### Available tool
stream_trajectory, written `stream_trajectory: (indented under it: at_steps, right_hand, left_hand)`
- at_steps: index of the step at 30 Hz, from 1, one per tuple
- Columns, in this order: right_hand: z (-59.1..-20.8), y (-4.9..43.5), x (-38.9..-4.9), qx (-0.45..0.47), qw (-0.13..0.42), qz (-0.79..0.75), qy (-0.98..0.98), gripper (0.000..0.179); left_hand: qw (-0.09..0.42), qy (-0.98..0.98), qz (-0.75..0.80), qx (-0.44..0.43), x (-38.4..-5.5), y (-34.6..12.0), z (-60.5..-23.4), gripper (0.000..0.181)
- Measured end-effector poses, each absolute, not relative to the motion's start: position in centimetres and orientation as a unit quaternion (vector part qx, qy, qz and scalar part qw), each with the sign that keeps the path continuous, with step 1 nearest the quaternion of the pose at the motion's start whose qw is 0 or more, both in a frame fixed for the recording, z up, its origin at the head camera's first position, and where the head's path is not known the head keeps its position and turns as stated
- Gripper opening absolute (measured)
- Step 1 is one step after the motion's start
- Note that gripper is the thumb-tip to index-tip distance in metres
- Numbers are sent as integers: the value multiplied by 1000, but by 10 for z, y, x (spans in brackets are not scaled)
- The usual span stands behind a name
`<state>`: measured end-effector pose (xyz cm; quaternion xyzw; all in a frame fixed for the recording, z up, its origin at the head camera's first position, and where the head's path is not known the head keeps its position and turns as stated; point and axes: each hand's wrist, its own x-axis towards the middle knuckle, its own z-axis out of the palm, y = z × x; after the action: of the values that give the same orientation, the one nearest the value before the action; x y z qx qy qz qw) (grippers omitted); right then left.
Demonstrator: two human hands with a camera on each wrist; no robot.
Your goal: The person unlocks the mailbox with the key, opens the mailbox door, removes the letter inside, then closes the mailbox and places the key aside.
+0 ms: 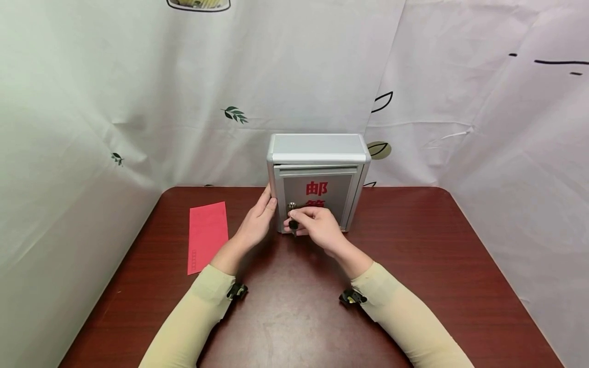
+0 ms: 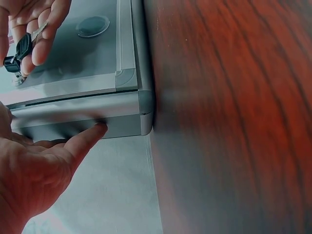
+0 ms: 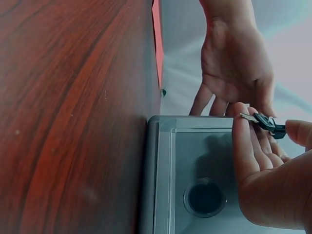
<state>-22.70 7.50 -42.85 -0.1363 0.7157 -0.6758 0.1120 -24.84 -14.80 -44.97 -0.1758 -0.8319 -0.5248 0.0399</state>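
Note:
A silver metal mailbox [image 1: 317,148] with red characters on its front stands upright near the table's back edge. My left hand [image 1: 255,222] rests against its left side, fingers extended along the wall. At the front, by the round lock [image 1: 292,205], my right hand [image 1: 322,225] pinches a black-headed key. A second black-headed key [image 2: 24,46] hangs with it, its metal blade lying over the curled fingers in both wrist views. In the left wrist view, the pinched key [image 2: 9,64] is at the lock. Low on the front panel is a round window [image 3: 204,197].
A red envelope [image 1: 208,235] lies flat on the dark wooden table [image 1: 294,327], left of my left forearm. White printed cloth [image 1: 299,66] hangs behind the table and along both sides.

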Motion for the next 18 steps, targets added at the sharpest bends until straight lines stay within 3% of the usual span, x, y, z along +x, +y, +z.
stream_trajectory:
  at_steps: [18]
  right_hand:
    - [-431,73,-233,-135,102,-675,718,33]
  left_hand:
    - [37,-836,-522,-166,-246,-147,-447,62]
